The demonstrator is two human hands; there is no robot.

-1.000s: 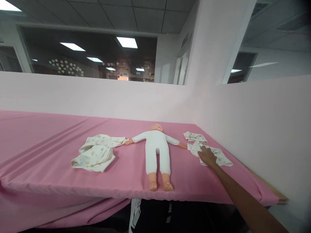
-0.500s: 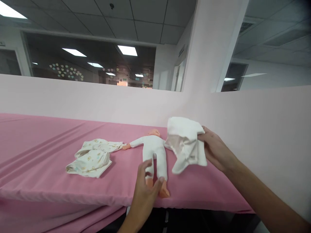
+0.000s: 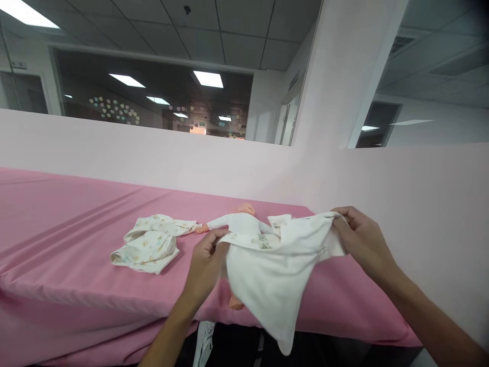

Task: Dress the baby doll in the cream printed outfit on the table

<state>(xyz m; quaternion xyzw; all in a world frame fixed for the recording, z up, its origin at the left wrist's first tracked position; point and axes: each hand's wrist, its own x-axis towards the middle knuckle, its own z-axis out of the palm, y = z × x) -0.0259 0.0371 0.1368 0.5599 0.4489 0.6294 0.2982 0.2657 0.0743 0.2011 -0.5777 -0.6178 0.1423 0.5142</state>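
Observation:
A white baby garment [image 3: 273, 270] with small printed patches hangs stretched between my two hands. My left hand [image 3: 204, 265] pinches its left corner, and my right hand [image 3: 361, 237] grips the right end of the upper edge. From there the cloth drops to a point past the table's front edge. Behind it a baby doll [image 3: 242, 221] in a white body lies on its back; the garment hides most of its legs, while one foot shows below. Left of the doll, near its hand, lies a folded cream baby garment [image 3: 148, 250] with a small print.
Pink cloth [image 3: 76, 229] covers the table, falling in folds over the front edge. A white wall [image 3: 153, 153] with windows borders the back and right. Under the front edge hangs a white printed label or strip [image 3: 204, 344].
My left hand rose from above the doll's legs and took hold of the white garment. The garment moved from the right to in front of the doll and is now spread out.

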